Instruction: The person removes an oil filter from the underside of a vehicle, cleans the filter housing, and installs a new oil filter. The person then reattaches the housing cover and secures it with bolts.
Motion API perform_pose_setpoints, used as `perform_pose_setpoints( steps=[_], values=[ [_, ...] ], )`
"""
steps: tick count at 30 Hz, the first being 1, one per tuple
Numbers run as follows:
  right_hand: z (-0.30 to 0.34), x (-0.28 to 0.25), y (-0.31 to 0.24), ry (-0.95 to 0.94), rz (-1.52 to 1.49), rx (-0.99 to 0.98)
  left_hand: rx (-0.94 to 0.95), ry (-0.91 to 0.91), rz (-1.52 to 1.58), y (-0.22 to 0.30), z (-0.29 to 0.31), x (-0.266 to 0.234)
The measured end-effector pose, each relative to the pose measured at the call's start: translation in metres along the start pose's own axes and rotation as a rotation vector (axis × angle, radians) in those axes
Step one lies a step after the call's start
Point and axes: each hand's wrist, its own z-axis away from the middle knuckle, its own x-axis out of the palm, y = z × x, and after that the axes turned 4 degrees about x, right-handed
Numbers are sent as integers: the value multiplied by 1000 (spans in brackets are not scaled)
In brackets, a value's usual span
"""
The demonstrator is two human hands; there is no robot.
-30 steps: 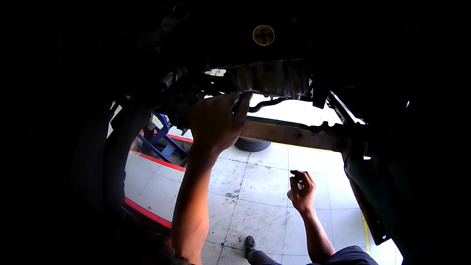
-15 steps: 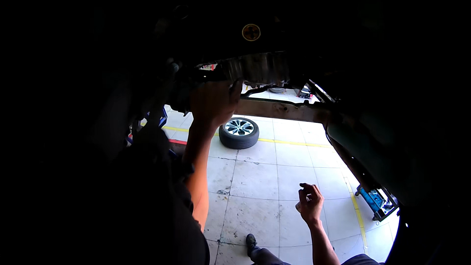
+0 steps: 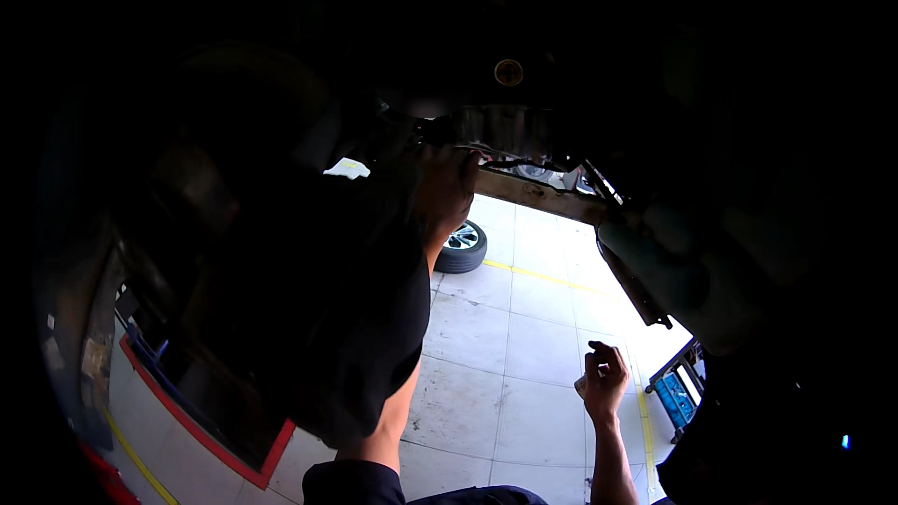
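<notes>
Reaching up among the dark parts of a vehicle's underside, my left hand (image 3: 446, 189) is beside a ribbed metal part (image 3: 505, 131) and the left end of a pale crossbeam (image 3: 533, 194). Deep shadow hides its fingertips and anything they touch. Lower on the right, my right hand (image 3: 606, 383) hangs in the air over the floor with its fingers curled. Something small and pale shows at its left edge, too small to name. A round cap with a yellow rim (image 3: 508, 72) sits above in the dark.
A wheel with a spoked rim (image 3: 460, 248) lies on the tiled floor (image 3: 458, 402), partly behind my left forearm. At the right stands a cart with a blue tray (image 3: 675, 400). A red border (image 3: 201, 421) runs across the lower left. Dark vehicle parts surround the opening.
The view has shifted, bringing the red border and more floor into sight at lower left. My left hand remains raised at the underside; my right hand stays curled. My shoe has left view.
</notes>
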Motion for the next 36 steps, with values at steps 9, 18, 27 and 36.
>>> perform_pose_setpoints(
  steps=[9,18,27,36],
  values=[
    [-10,-60,30,-36,-40,28,9,-202,-195,36,9,11],
    [-58,-146,63,93,-639,463,-425,-458,84,-22,216,81],
    [-47,-323,157,396,-1683,718,-1309,-1720,254,72,450,-31],
    [-48,-353,255,591,-1682,885,-1454,-2100,141,239,439,-173]
  ],
)
